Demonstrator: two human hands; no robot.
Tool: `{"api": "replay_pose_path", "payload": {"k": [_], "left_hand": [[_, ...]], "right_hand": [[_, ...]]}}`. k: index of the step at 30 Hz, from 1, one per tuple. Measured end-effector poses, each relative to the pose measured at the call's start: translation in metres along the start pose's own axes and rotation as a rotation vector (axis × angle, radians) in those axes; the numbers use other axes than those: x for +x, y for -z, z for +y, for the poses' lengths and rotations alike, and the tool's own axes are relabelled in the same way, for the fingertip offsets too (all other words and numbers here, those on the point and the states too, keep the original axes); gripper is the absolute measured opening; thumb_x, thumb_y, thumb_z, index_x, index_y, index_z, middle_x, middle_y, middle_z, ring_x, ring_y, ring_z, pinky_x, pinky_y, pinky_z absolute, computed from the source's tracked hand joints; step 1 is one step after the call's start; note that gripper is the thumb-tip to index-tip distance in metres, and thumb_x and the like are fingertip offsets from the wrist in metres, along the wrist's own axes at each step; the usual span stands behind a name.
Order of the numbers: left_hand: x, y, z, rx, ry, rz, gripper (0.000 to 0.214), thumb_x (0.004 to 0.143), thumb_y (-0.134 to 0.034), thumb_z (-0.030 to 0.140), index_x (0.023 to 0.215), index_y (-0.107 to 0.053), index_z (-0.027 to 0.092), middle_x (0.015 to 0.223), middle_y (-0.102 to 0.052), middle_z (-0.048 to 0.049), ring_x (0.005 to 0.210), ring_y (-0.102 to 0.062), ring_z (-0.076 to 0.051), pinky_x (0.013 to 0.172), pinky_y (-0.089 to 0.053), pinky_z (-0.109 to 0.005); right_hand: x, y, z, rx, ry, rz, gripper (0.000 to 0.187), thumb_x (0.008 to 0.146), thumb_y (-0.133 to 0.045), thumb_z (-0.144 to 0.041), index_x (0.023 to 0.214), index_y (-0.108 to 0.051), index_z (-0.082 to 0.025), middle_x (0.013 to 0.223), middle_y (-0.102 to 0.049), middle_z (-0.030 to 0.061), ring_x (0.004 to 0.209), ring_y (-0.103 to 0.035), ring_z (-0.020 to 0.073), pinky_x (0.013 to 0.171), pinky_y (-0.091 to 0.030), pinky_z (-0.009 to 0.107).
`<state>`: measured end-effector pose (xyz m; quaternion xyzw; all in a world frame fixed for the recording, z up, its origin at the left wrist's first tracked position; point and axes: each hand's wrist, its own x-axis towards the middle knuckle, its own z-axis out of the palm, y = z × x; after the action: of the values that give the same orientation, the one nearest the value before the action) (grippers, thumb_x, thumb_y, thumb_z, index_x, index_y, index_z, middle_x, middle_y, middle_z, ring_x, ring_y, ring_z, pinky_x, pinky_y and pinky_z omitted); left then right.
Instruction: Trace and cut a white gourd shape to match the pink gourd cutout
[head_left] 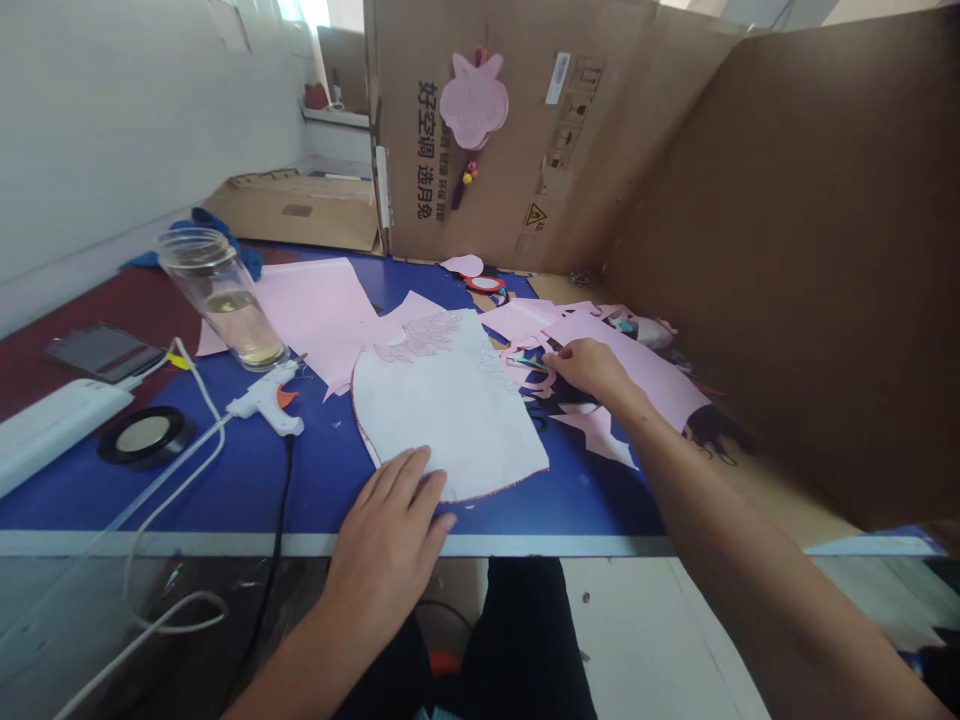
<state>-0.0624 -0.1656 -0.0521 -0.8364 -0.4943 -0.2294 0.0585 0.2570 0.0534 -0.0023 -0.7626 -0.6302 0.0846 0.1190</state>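
Note:
A large white sheet (442,420) with a curved edge and reddish trim lies on the blue table. Feather-like wing outlines (424,338) show along its upper part. My left hand (397,500) rests on the sheet's lower left edge, its fingers stretched out. To the right of the sheet, my right hand (589,368) pinches the end of a thin greenish pen-like stick (529,362) above pink paper scraps. Whether it is a pen or a pencil, I cannot tell. A pink paper sheet (645,365) lies beyond the right hand.
On the left are a white glue gun (268,400) with its cord, a tilted-looking glass jar of liquid (244,325), black tape (144,436) and a white power strip (64,425). Cardboard walls (787,250) stand behind and right. Another pink sheet (315,300) lies at the back left.

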Motion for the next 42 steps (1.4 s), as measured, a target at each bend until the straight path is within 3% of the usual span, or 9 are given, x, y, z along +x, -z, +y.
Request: {"api": "replay_pose_path", "payload": {"k": [7,14,18,23,30,33,37,42], "left_hand": [[-0.009,0.008,0.011,0.108,0.066,-0.037,0.034,0.106,-0.056,0.033,0.129,-0.073,0.016,0.148,-0.068,-0.0167,0.127,-0.068,-0.036,0.098,-0.06,-0.055],[-0.014,0.01,0.009,0.087,0.012,-0.009,0.034,0.106,-0.054,0.031,0.128,-0.073,0.014,0.144,-0.07,-0.0181,0.131,-0.067,-0.035,0.112,-0.055,-0.057],[-0.018,0.005,0.009,0.055,0.004,-0.001,0.033,0.106,-0.054,0.031,0.127,-0.073,0.014,0.144,-0.07,-0.0177,0.131,-0.067,-0.033,0.111,-0.057,-0.054],[-0.021,0.005,0.008,0.028,-0.017,0.018,0.035,0.107,-0.052,0.032,0.128,-0.073,0.013,0.145,-0.069,-0.0183,0.132,-0.067,-0.034,0.106,-0.061,-0.054],[-0.027,0.012,0.008,0.004,0.018,0.059,0.031,0.106,-0.055,0.029,0.123,-0.074,0.011,0.145,-0.069,-0.0198,0.133,-0.066,-0.034,0.112,-0.056,-0.055],[-0.034,0.013,0.007,0.032,0.053,0.045,0.031,0.107,-0.053,0.03,0.123,-0.074,0.014,0.146,-0.069,-0.018,0.134,-0.066,-0.034,0.114,-0.054,-0.056],[-0.041,0.013,0.003,0.055,0.073,0.036,0.032,0.108,-0.053,0.031,0.126,-0.072,0.013,0.145,-0.069,-0.018,0.134,-0.066,-0.033,0.114,-0.053,-0.057],[-0.043,0.013,-0.001,0.051,0.111,0.025,0.032,0.107,-0.054,0.031,0.13,-0.07,0.015,0.145,-0.069,-0.0175,0.134,-0.065,-0.033,0.114,-0.053,-0.056]], "right_hand": [[0.019,-0.01,0.004,0.002,-0.077,-0.037,0.031,0.083,-0.077,-0.048,0.087,-0.081,-0.018,0.088,-0.079,0.0175,0.086,-0.073,0.0328,0.071,-0.05,0.038],[0.018,-0.013,0.01,0.206,-0.046,-0.047,0.02,0.079,-0.076,-0.037,0.077,-0.078,-0.017,0.059,-0.065,0.0037,0.056,-0.057,0.0184,0.054,-0.038,0.031],[0.009,-0.01,0.01,0.339,0.028,0.074,0.022,0.082,-0.069,-0.039,0.077,-0.073,-0.018,0.062,-0.062,0.0004,0.057,-0.051,0.0154,0.054,-0.035,0.029],[0.004,0.004,0.008,0.437,0.13,0.241,0.021,0.085,-0.066,-0.039,0.08,-0.07,-0.019,0.074,-0.068,0.0027,0.067,-0.055,0.0168,0.062,-0.04,0.029],[-0.022,0.036,-0.006,0.579,0.294,0.389,0.02,0.083,-0.077,-0.041,0.082,-0.074,-0.021,0.071,-0.066,0.0033,0.064,-0.055,0.0187,0.057,-0.038,0.031],[-0.055,0.051,-0.025,0.678,0.338,0.334,0.021,0.084,-0.08,-0.041,0.08,-0.074,-0.021,0.069,-0.065,0.002,0.059,-0.051,0.0162,0.055,-0.034,0.031],[-0.1,0.061,-0.054,0.757,0.364,0.12,0.021,0.084,-0.083,-0.041,0.081,-0.076,-0.022,0.066,-0.064,0.0013,0.055,-0.046,0.0138,0.051,-0.028,0.03],[-0.126,0.039,-0.087,0.921,0.407,-0.248,0.028,0.083,-0.087,-0.047,0.079,-0.074,-0.022,0.066,-0.063,0.0008,0.056,-0.048,0.0129,0.051,-0.032,0.029]]}}
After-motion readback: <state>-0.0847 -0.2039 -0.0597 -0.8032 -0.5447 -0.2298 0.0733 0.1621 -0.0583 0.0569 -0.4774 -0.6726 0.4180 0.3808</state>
